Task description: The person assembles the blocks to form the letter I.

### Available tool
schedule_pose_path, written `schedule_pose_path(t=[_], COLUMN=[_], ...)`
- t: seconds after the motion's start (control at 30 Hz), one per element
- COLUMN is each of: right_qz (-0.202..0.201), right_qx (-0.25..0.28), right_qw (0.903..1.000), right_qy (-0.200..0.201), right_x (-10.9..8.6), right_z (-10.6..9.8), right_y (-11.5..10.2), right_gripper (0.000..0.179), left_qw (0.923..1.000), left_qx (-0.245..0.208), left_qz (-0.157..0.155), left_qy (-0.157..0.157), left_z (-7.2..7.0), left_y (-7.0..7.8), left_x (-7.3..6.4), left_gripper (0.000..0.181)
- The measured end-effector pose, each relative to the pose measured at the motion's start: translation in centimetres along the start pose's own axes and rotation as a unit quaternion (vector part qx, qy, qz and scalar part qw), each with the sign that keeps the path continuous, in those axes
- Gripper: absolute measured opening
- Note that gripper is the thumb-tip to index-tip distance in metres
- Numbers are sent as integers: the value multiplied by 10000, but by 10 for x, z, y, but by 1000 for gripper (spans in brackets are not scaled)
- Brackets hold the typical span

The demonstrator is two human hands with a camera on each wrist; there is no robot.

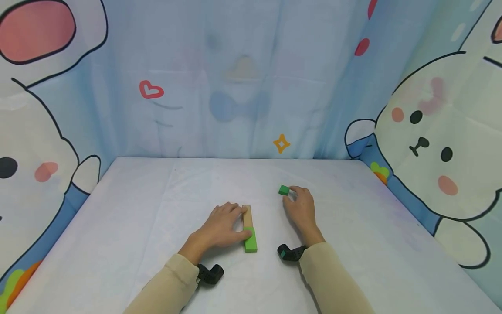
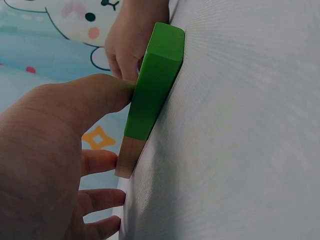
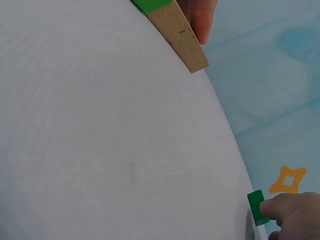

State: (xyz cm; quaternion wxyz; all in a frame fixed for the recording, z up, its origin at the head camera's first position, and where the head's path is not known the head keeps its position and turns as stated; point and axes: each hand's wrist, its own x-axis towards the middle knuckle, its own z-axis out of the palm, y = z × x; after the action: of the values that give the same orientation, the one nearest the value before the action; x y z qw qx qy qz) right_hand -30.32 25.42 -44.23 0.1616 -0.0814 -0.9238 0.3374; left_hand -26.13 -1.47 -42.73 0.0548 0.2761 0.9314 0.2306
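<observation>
A bright green block (image 1: 250, 241) and a plain wooden block (image 1: 247, 216) lie end to end in one line on the white tabletop. Beside them is my left hand (image 1: 225, 226). Its thumb (image 2: 112, 92) rests on the green block, and its index finger (image 2: 102, 161) touches the wooden one; the other fingers are spread toward the cloth. Farther out and to the right, my right hand (image 1: 301, 209) pinches a small dark green block (image 1: 284, 190) between thumb and index finger. In the right wrist view, a fingertip presses on that small green block (image 3: 257, 207).
White cloth (image 1: 137, 235) covers the table. A light blue curtain (image 1: 219, 122) with cartoon animals hangs behind its far edge and along both sides. Each wrist wears a black camera mount, the left mount (image 1: 211, 274) and the right mount (image 1: 289, 253).
</observation>
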Motion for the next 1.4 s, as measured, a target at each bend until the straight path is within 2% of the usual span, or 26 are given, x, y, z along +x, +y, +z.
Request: schedule_pose_path(t=[0.73,1.23,1.4], right_qz=[16,62,60], right_qx=[-449,-387,-219], right_qw=[9990,9992,9997], right_qy=[-9,15,27], right_x=[13,14,13], right_z=[2,4,5], right_y=[5,5,5], right_gripper=[48,44,43], left_qw=[9999,10000,9999], left_qx=[37,48,48], left_qz=[92,79,107], left_qy=[50,33,63], left_z=[-1,0,0], left_y=[1,-1,-3], left_x=[0,1,1], left_gripper=[72,73,72])
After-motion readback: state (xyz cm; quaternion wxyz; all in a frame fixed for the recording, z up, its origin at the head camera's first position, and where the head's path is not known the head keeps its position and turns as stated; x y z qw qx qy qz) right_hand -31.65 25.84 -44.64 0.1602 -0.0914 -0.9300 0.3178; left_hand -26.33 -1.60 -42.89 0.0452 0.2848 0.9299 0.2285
